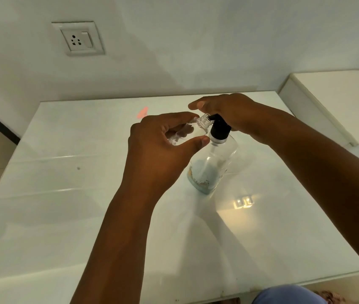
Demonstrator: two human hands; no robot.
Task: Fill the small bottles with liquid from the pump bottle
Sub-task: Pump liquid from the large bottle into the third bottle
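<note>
Pump bottle [212, 159], clear with a black pump head [219, 126], stands upright near the middle of a white desk [64, 216], only a little liquid visible at its base. The left hand [163, 145] curls its grip around a small clear bottle [187, 132], tilting it so the open neck meets the black nozzle, evidently to catch whatever comes out. The right hand [224, 110] rests over the pump head, fingers fairly straight (ready to press, by the look). A wall socket [78, 38] sits behind.
</note>
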